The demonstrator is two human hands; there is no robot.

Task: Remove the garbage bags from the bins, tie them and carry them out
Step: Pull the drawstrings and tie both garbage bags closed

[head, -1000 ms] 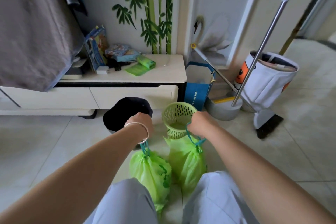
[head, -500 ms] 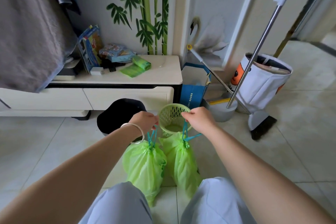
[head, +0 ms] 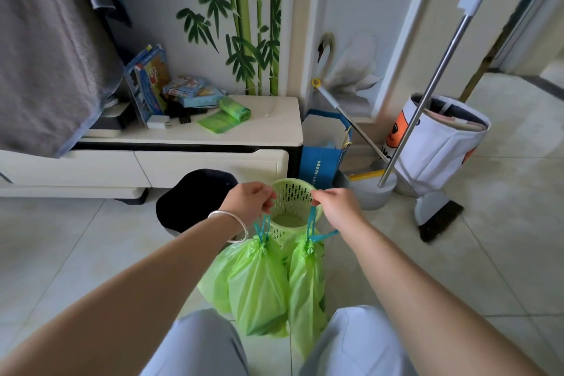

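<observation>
Two tied green garbage bags hang in front of my knees. My left hand (head: 248,201), with a silver bangle at the wrist, grips the teal drawstring of the left garbage bag (head: 253,287). My right hand (head: 337,207) pinches the teal drawstring of the right garbage bag (head: 306,287). Both bags are cinched at the neck and touch each other. Behind them on the tiled floor stand a small green lattice bin (head: 293,204) and a dark round bin (head: 195,198), partly hidden by my left hand.
A low white cabinet (head: 189,159) with a roll of green bags (head: 233,110) stands behind the bins. To the right are a blue paper bag (head: 323,162), a broom and dustpan (head: 433,207), a grey bucket (head: 375,192) and a white fabric basket (head: 442,143). Open tiled floor lies left and right.
Both hands have risen and come closer together, lifting the two green bags up by their drawstrings. The bags now hang side by side, touching.
</observation>
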